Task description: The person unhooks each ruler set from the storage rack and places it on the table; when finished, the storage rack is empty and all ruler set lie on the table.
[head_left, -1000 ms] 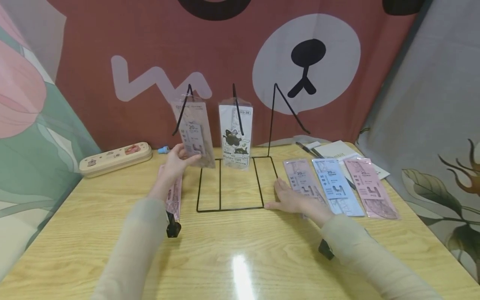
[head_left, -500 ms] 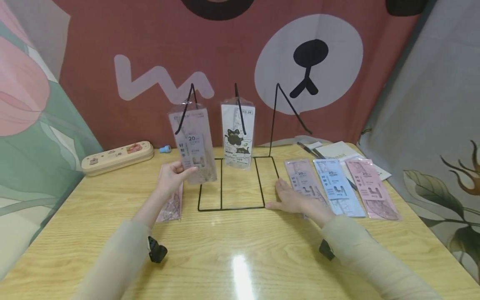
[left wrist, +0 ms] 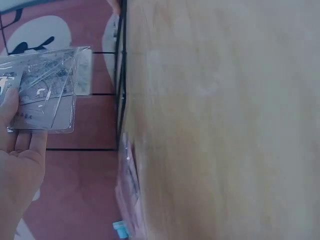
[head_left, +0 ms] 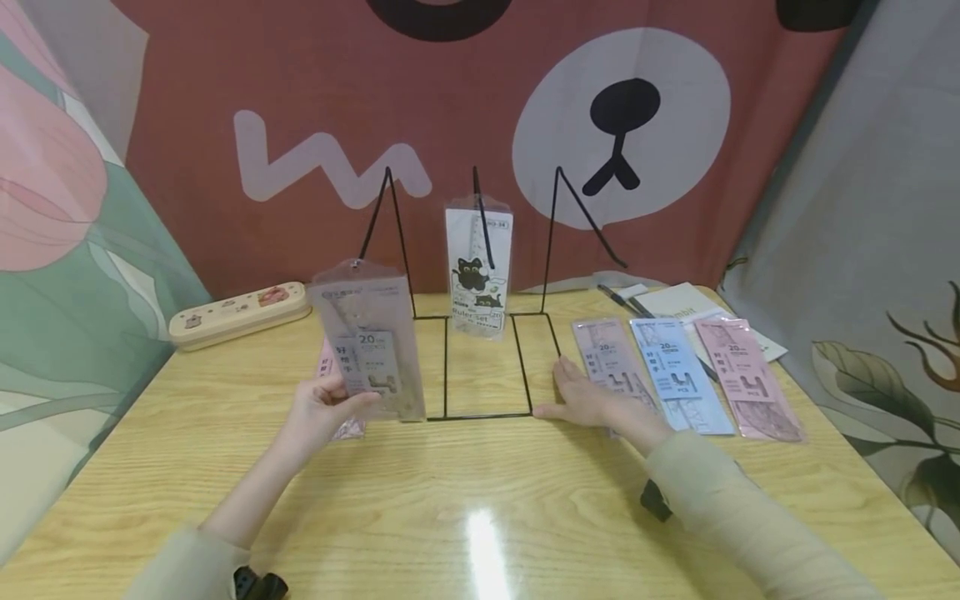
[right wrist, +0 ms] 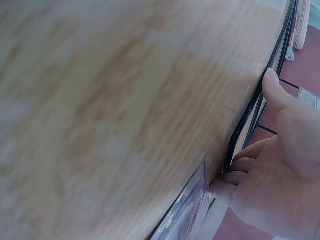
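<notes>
The left hand (head_left: 322, 408) is pinching a clear ruler packet (head_left: 369, 348) by its lower edge, thumb on the front and fingers behind, and holding it upright just in front of the left part of the black wire stand (head_left: 480, 367). In the left wrist view the same packet (left wrist: 45, 90) is showing between the thumb and fingers of that hand (left wrist: 17, 170), clear of the desk (head_left: 465, 500). The packet is hanging off no hook; the stand's left hook is standing bare above and behind it.

The right hand (head_left: 588, 400) is lying flat with straight fingers, pressing on the desk at the front right corner of the stand's base; from the right wrist camera its thumb and fingertips (right wrist: 235, 187) are touching the black wire.

A white cat-printed packet (head_left: 480, 271) is hanging from the stand's middle hook. Right of the stand three packets are lying side by side: a pale pink packet (head_left: 611, 367) partly under the right hand, a blue packet (head_left: 678, 371), and a pink packet (head_left: 742, 375). Another packet is lying on the desk behind the left hand, mostly hidden. A cream pencil case (head_left: 240, 312) is sitting well left of the stand.
</notes>
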The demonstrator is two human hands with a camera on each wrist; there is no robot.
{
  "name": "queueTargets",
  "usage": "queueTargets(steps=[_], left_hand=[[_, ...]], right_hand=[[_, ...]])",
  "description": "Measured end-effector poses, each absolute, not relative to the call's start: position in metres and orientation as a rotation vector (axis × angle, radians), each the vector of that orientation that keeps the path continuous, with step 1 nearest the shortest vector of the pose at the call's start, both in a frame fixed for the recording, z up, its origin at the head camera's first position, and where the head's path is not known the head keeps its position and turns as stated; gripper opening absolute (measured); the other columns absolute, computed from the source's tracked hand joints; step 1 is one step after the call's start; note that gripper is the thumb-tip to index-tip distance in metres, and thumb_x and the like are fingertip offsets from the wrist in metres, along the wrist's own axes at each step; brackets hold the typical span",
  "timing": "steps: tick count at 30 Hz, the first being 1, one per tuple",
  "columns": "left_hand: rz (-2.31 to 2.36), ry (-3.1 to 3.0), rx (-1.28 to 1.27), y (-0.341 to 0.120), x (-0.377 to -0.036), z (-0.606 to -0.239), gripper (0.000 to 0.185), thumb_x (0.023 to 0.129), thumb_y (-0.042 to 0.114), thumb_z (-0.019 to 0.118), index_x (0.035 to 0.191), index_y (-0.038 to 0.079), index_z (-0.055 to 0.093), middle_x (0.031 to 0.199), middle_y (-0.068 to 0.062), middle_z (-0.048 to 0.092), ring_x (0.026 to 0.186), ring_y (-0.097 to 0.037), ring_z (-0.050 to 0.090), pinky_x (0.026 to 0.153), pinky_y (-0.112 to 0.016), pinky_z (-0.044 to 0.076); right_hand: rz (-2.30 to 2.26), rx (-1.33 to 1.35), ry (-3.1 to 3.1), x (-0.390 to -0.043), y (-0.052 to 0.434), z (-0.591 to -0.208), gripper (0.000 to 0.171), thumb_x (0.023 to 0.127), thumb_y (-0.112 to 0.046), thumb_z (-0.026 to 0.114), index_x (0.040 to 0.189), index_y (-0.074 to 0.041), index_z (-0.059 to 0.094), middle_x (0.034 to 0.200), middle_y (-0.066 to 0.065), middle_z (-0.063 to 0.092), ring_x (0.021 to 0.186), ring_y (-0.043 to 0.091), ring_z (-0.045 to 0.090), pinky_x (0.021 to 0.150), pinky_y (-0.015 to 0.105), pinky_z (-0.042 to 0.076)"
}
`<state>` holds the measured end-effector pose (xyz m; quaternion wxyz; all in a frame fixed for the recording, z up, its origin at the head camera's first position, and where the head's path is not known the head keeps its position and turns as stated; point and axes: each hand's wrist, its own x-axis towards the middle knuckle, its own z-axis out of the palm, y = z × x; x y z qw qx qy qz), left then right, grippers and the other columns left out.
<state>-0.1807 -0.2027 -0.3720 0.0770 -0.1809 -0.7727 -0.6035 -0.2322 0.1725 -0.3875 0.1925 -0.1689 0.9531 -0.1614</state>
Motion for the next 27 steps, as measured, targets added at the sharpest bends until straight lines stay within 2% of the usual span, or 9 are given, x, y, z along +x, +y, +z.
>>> queueTargets(steps=[7, 13, 16, 18, 21, 23, 25, 27], left_hand=[[-1.795, -2.275, -0.478, -0.227, -0.153, -0.361, 0.027, 0.082, -0.005, 0.067, 0.100, 0.014, 0.073, 0.089, 0.020, 0.072, 0.081, 0.000, 0.069, 0.070, -0.017, 0.056], [-1.702, -2.195, -0.216, -0.275, -0.145, -0.350, 0.028, 0.082, -0.006, 0.067, 0.097, 0.016, 0.074, 0.080, 0.020, 0.072, 0.076, 0.006, 0.067, 0.068, -0.009, 0.051], [-1.595, -2.268, -0.101, -0.299, -0.144, -0.347, 0.018, 0.086, 0.002, 0.066, 0.090, 0.017, 0.075, 0.068, 0.019, 0.070, 0.067, 0.009, 0.060, 0.062, -0.008, 0.047], [-1.514, -2.380, -0.035, -0.314, -0.144, -0.345, 0.012, 0.090, 0.011, 0.064, 0.090, 0.018, 0.074, 0.066, 0.022, 0.068, 0.067, 0.011, 0.057, 0.060, -0.009, 0.045], [-1.450, -2.547, 0.040, -0.332, -0.146, -0.342, 0.012, 0.092, 0.023, 0.061, 0.090, 0.023, 0.073, 0.070, 0.029, 0.066, 0.069, 0.014, 0.055, 0.058, -0.011, 0.045], [-1.478, -2.630, 0.086, -0.343, -0.149, -0.342, 0.010, 0.092, 0.028, 0.061, 0.094, 0.028, 0.071, 0.076, 0.030, 0.067, 0.074, 0.009, 0.063, 0.061, -0.014, 0.051], [-1.475, -2.714, 0.144, -0.350, -0.155, -0.345, 0.017, 0.092, 0.032, 0.061, 0.101, 0.020, 0.071, 0.076, 0.027, 0.067, 0.070, 0.005, 0.065, 0.060, -0.018, 0.054], [-1.436, -2.823, 0.213, -0.357, -0.163, -0.349, 0.037, 0.091, 0.037, 0.060, 0.109, 0.005, 0.068, 0.076, 0.019, 0.070, 0.068, 0.000, 0.065, 0.061, -0.022, 0.055]], right_hand=[[-0.447, -0.460, 2.676, -0.232, 0.173, -0.387, 0.099, 0.090, -0.057, 0.049, 0.146, 0.011, 0.003, 0.154, 0.028, -0.004, 0.144, 0.041, 0.000, 0.118, 0.049, 0.008], [-0.450, -0.471, 2.671, -0.232, 0.172, -0.385, 0.100, 0.090, -0.057, 0.050, 0.146, 0.011, 0.003, 0.154, 0.027, -0.005, 0.144, 0.040, -0.001, 0.118, 0.049, 0.007], [-0.457, -0.476, 2.669, -0.231, 0.172, -0.383, 0.099, 0.090, -0.056, 0.051, 0.146, 0.012, 0.003, 0.154, 0.028, -0.004, 0.144, 0.041, -0.001, 0.118, 0.049, 0.007], [-0.457, -0.477, 2.673, -0.232, 0.173, -0.383, 0.099, 0.090, -0.055, 0.051, 0.146, 0.012, 0.004, 0.153, 0.029, -0.004, 0.144, 0.041, 0.000, 0.118, 0.049, 0.007], [-0.459, -0.484, 2.678, -0.232, 0.172, -0.383, 0.099, 0.090, -0.055, 0.051, 0.145, 0.013, 0.005, 0.153, 0.030, -0.003, 0.143, 0.042, 0.000, 0.118, 0.050, 0.008], [-0.456, -0.487, 2.677, -0.233, 0.172, -0.383, 0.098, 0.091, -0.055, 0.050, 0.145, 0.013, 0.005, 0.153, 0.030, -0.003, 0.144, 0.042, 0.000, 0.118, 0.050, 0.007], [-0.457, -0.484, 2.669, -0.232, 0.171, -0.383, 0.098, 0.091, -0.055, 0.050, 0.146, 0.012, 0.004, 0.153, 0.029, -0.004, 0.144, 0.041, -0.001, 0.118, 0.049, 0.007], [-0.455, -0.480, 2.666, -0.231, 0.171, -0.383, 0.098, 0.091, -0.055, 0.050, 0.146, 0.012, 0.003, 0.154, 0.028, -0.004, 0.144, 0.041, -0.001, 0.118, 0.049, 0.006]])
